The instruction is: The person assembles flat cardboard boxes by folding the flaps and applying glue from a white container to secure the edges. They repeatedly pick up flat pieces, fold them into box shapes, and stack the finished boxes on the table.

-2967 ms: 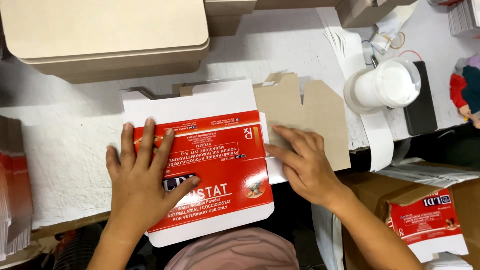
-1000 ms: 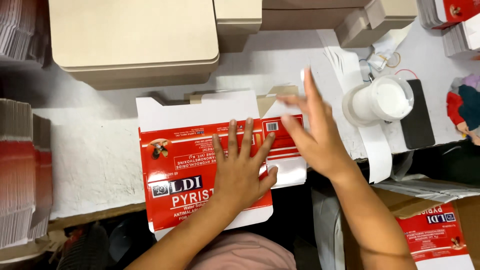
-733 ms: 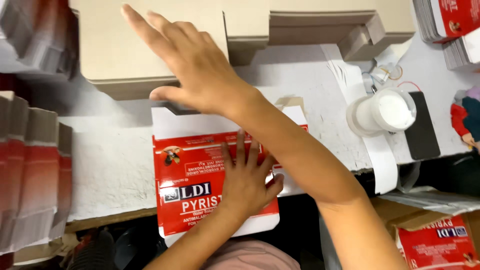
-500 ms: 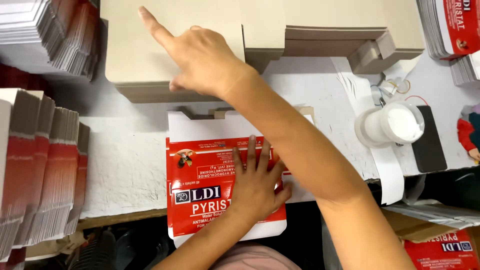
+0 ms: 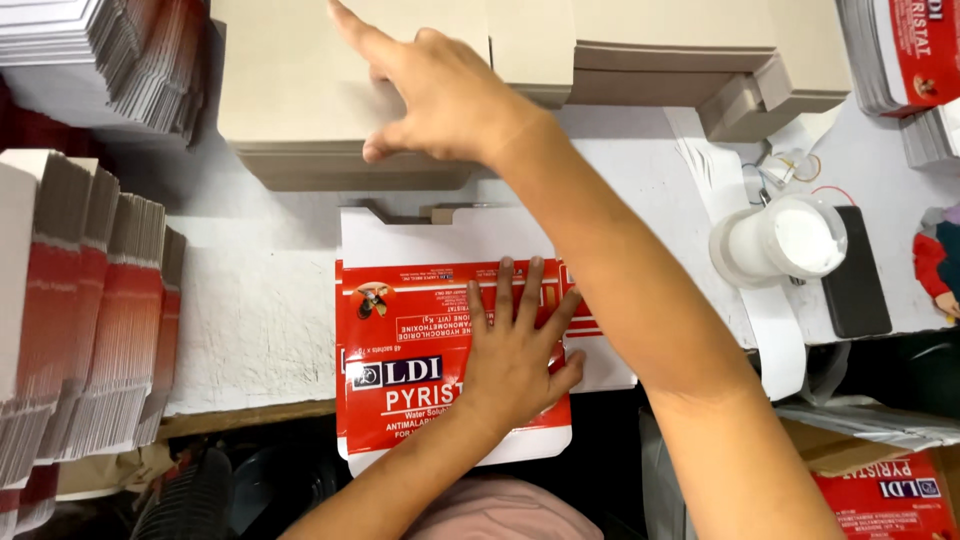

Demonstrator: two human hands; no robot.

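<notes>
The left hand [image 5: 515,355] is lying flat with fingers spread apart, pressing down on a red and white flattened carton [image 5: 440,350], apparently to keep it from sliding on the counter [image 5: 250,320]. It is gripping nothing. The right hand [image 5: 440,90] is reaching across and above it, fingers open and extended, resting on the top sheet of a stack of plain tan cardboard sheets [image 5: 300,90] at the far side of the counter; whether a sheet is being pinched cannot be told. The carton is sitting at the near edge of the counter, its lower flap overhanging. Bundles of folded cartons [image 5: 90,300] are standing on edge at the left, within reach. A white tub [image 5: 785,240] and a dark flat block [image 5: 855,285] are sitting at the right. The stacks at the upper corners are being cut off by the frame.
</notes>
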